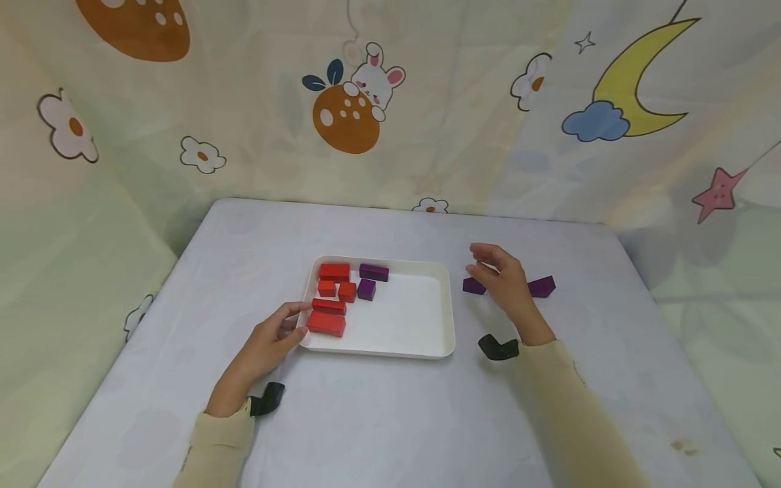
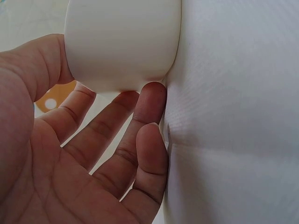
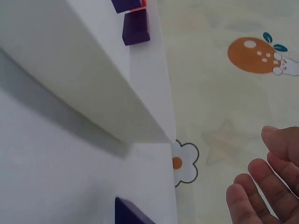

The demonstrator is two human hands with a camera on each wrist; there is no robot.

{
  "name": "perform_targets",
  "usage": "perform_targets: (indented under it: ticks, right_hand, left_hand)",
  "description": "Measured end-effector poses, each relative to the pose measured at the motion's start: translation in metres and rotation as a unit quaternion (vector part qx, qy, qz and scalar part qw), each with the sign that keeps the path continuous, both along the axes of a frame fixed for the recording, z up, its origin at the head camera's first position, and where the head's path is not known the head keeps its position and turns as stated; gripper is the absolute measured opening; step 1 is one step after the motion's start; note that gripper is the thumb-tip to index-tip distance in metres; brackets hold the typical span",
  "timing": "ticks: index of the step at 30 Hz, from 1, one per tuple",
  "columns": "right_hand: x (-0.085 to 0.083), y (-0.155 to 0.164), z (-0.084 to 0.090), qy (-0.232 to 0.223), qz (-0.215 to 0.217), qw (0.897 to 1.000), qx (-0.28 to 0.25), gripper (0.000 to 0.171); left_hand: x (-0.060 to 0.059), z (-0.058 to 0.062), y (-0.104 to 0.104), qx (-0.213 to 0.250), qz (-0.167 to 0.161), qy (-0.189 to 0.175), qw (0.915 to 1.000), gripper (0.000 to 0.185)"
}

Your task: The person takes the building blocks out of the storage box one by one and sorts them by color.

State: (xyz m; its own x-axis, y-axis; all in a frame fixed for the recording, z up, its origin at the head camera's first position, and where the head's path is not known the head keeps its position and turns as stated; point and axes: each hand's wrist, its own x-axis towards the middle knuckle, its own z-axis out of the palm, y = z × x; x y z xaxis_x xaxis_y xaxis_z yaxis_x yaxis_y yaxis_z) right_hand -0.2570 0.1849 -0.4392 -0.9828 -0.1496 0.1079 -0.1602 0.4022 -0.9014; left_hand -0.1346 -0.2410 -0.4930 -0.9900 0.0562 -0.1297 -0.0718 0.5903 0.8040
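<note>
A white tray [image 1: 403,354] lies on the table, its left end gripped by my left hand [image 1: 272,342]. In the left wrist view, the left thumb and fingers [image 2: 152,100] bear against the rounded corner of the tray. Several red blocks [image 1: 326,323] line the tray's left side, with two purple blocks [image 1: 373,272] beside them. My right hand [image 1: 502,274] hovers to the right of the tray, fingers loosely bent and holding nothing. Below it, on the tabletop, are a purple block [image 1: 473,285] and another, wedge-like purple block [image 1: 542,287], partly hidden by the hand.
A pale cloth covers the table [image 1: 390,420]. Behind it hangs a printed curtain [image 1: 256,81] with a rabbit, a moon and flowers. Each wrist carries a black mount, the left one [image 1: 267,399] near the tray's front left, the right one [image 1: 497,348] right of the tray.
</note>
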Motion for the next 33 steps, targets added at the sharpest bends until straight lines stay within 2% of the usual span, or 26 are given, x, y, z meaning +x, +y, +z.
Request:
perform_targets:
  ticks: [6,12,24,29,33]
  right_hand:
    - [-0.011,-0.031,-0.002,-0.008,0.011,1.000,-0.015,0.040]
    - [-0.017,-0.059,-0.009,-0.015,0.045,0.998,-0.037,0.036]
    - [-0.026,-0.107,-0.036,-0.096,0.094,0.986,-0.094,0.034]
    - [-0.028,-0.121,-0.038,-0.114,0.107,0.985,-0.074,0.035]
    - [-0.029,-0.132,-0.041,-0.120,0.075,0.990,-0.020,0.033]
  left_hand:
    - [0.000,0.000,0.000,0.009,-0.003,0.001,1.0000,0.048]
    - [0.000,0.000,0.000,0.011,-0.002,0.001,0.9999,0.048]
    - [0.001,0.000,0.002,0.011,0.000,-0.002,0.9999,0.048]
    - [0.000,0.001,0.002,0.011,0.003,-0.004,0.9999,0.048]
    - [-0.001,0.001,0.002,0.013,0.001,0.000,0.9999,0.048]
